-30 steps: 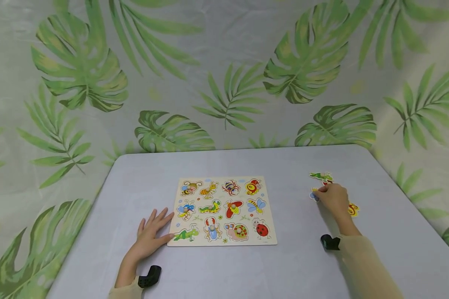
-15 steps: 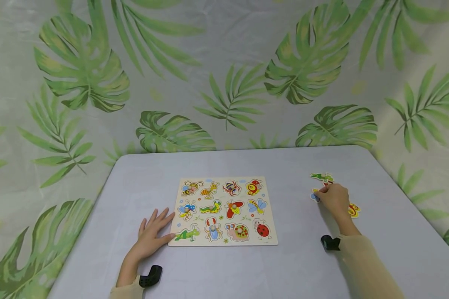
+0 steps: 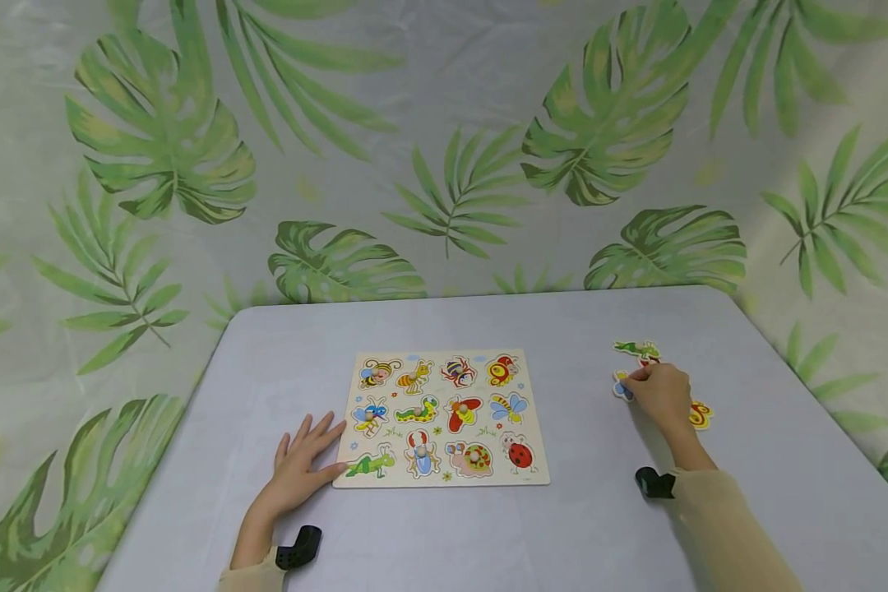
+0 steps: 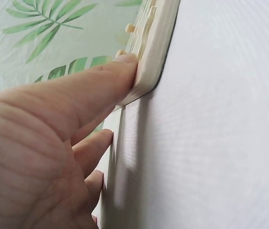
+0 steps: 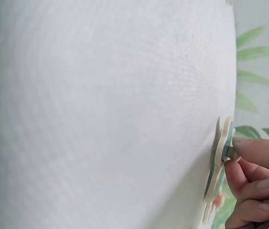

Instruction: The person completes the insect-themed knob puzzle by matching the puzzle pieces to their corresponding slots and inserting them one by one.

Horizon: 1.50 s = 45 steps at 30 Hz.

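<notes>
A wooden knob puzzle board (image 3: 428,481) with insect pictures lies mid-table. My left hand (image 3: 299,469) rests at its left edge, fingers spread and fairly straight. In the left wrist view the thumb (image 4: 120,71) touches the board's corner (image 4: 149,78). Over to the right, my right hand (image 3: 662,399) pinches the small knob of a blue-winged puzzle piece (image 3: 622,386) between thumb and finger. The right wrist view shows that piece (image 5: 220,160) edge-on, tilted, with a shadow beside it on the cloth. Whether it touches the table I cannot tell.
Just beyond the right hand lies a green grasshopper piece (image 3: 636,350), with a red piece (image 3: 647,360) partly hidden by the hand. A yellow-and-red piece (image 3: 700,415) sits right of the wrist. Leaf-printed cloth (image 3: 451,181) hangs behind the white table (image 3: 444,534).
The blue-winged piece has turned slightly in the right hand's fingers, showing more of its blue face. Both hands stay in nearly the same places.
</notes>
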Each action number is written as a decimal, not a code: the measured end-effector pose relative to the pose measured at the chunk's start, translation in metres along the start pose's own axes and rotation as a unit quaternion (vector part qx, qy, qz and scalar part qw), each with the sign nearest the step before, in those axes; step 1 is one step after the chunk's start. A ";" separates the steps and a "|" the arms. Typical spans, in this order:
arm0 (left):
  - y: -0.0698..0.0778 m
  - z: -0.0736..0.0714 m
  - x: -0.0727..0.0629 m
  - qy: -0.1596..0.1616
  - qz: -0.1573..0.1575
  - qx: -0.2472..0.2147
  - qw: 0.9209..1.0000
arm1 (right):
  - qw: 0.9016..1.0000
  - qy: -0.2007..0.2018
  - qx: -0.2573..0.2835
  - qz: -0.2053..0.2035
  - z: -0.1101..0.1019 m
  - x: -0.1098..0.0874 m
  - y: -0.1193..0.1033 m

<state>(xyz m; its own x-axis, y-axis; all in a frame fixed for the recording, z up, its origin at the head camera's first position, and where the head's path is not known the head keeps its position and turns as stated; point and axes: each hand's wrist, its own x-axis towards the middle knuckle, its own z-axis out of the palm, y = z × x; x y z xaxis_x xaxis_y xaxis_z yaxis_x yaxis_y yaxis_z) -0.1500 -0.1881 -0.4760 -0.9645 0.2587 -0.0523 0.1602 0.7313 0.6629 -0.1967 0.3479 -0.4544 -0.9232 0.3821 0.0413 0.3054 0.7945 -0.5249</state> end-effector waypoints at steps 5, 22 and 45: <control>0.001 -0.001 -0.001 -0.002 -0.003 -0.002 1.000 | 1.000 0.010 0.009 -0.015 -0.001 -0.003 -0.004; 0.000 -0.002 0.000 0.000 0.000 -0.006 1.000 | 0.997 0.026 0.041 -0.054 0.001 -0.024 -0.019; 0.001 0.000 -0.001 -0.003 -0.003 0.001 1.000 | 0.991 0.000 0.067 -0.113 0.006 -0.035 -0.045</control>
<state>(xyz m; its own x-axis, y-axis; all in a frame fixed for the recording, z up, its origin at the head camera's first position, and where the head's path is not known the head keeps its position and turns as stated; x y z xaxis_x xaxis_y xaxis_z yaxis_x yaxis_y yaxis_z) -0.1488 -0.1879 -0.4748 -0.9642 0.2580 -0.0605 0.1549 0.7340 0.6612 -0.1794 0.2961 -0.4374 -0.9643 0.2016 0.1717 0.0563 0.7897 -0.6109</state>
